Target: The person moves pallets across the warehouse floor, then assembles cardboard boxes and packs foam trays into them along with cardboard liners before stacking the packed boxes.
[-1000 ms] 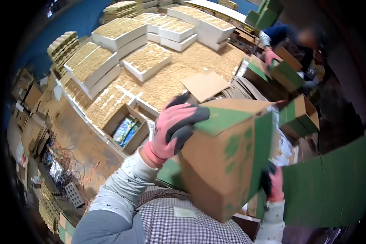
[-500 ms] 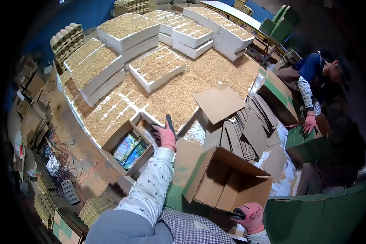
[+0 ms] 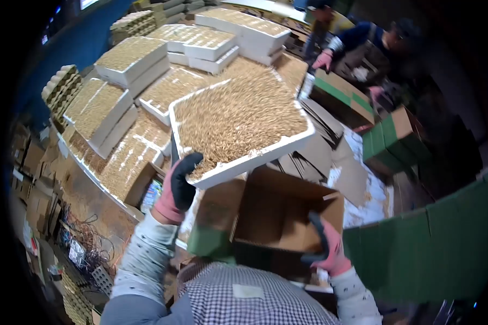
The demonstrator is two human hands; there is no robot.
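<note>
My left hand (image 3: 178, 189), in a pink glove with dark fingertips, is closed on the near left corner of a white foam tray (image 3: 249, 122). The tray is filled with light-brown, husk-like material and hangs tilted above the table. Below it stands an open cardboard box (image 3: 279, 216), brown inside with green outside; only bare cardboard shows within. My right hand (image 3: 331, 246), gloved the same way, is at the box's near right side with thumb and fingers apart. Whether it touches the box edge I cannot tell.
Stacked foam trays (image 3: 133, 59) and egg cartons (image 3: 62, 89) stand on the far left. Flat cardboard sheets (image 3: 322, 116) lie beyond the box. Two people work at the right around green-and-brown cartons (image 3: 393, 138). A green surface (image 3: 428, 238) borders my right.
My left hand has taken hold of a foam tray and lifted it off the table. My right hand's fingers have spread by the box. A second person has come into view.
</note>
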